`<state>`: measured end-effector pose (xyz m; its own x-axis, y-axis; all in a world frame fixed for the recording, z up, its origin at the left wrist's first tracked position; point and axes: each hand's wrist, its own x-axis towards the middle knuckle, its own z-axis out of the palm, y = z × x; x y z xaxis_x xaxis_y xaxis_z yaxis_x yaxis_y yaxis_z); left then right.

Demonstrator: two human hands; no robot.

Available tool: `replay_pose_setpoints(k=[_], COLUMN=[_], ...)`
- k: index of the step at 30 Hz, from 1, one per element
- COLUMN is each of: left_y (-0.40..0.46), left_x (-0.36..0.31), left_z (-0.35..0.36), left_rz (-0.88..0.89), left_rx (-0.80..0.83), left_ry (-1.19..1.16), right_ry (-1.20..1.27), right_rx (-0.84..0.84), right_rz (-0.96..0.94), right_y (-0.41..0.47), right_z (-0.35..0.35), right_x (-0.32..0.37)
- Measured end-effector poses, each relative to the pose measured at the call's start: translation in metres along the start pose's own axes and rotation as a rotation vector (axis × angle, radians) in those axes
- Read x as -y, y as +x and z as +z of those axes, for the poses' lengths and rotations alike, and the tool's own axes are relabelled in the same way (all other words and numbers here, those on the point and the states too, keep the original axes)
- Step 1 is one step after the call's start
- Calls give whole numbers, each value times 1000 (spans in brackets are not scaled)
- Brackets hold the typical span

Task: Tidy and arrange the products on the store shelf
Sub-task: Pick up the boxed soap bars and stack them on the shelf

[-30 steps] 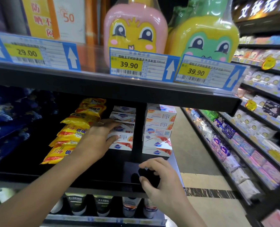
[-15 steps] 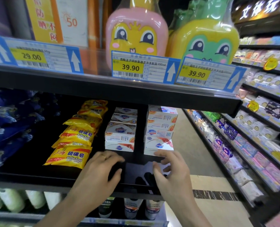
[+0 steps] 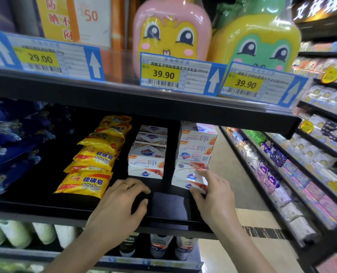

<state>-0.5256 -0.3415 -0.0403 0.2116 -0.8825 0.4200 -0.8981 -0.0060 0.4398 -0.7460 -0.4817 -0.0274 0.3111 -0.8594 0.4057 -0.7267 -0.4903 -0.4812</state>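
Fingers of your right hand (image 3: 213,194) pinch the lowest white cardboard soap box (image 3: 187,177) of the right stack, askew on the black shelf (image 3: 45,201). Your left hand (image 3: 120,203) rests spread and empty (farther off); square the box's long axis back.

Yellow packs (image 3: 88,181) are showing red bands and blue lettering. White boxes (image 3: 147,161) are carrying orange patches and blue shields. The shelf (image 3: 45,205) is looking black. Tags (image 3: 163,74) are showing yellow price panels inside blue borders with white arrows.
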Motion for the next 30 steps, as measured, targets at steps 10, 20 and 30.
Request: replay_pose_setpoints(k=[10, 20, 30], left_y=[3, 19, 16], left_x=[-3, -17, -13], left_z=[-7, -22, -28], left_rz=[-153, -324, -352], left_rx=[-13, 209, 225], left_ry=[-372, -875, -919], right_ry=[397, 441, 535], right_rx=[-87, -126, 6], right_rz=[-30, -345, -218], right_y=[-30, -47, -47], right_z=[-6, -4, -6], right_x=[8, 45, 46])
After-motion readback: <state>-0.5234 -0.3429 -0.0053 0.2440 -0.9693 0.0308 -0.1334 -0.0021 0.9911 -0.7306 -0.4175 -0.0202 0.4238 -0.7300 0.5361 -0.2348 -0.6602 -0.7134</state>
